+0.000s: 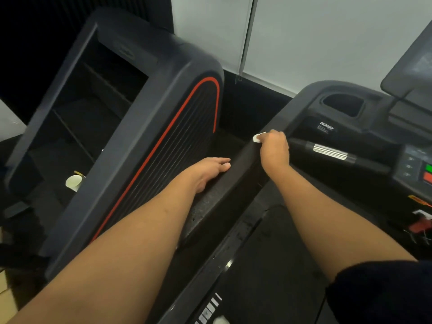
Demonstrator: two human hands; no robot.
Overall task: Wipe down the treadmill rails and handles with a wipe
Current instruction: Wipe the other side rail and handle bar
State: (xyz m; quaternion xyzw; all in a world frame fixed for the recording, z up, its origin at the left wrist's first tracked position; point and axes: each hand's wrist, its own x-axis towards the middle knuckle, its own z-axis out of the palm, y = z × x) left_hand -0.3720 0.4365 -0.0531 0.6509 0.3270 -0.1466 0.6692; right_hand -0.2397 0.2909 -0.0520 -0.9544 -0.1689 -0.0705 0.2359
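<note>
The treadmill's left side rail (236,174) is a wide black bar running from bottom centre up toward the console. My right hand (274,148) is closed on a small white wipe (258,137), pressing it on the rail's upper part near the console. My left hand (210,171) rests flat on the rail lower down, fingers lying over its outer edge. A short black handle with a silver grip sensor (329,152) sticks out just right of my right hand. Wet specks show on the rail below my left hand.
A neighbouring dark machine with a red stripe (163,141) stands close on the left, with a white paper cup (74,182) inside it. The console (416,169) with green and red buttons, a cup holder (343,105) and a screen sit at right. The belt (275,265) lies below.
</note>
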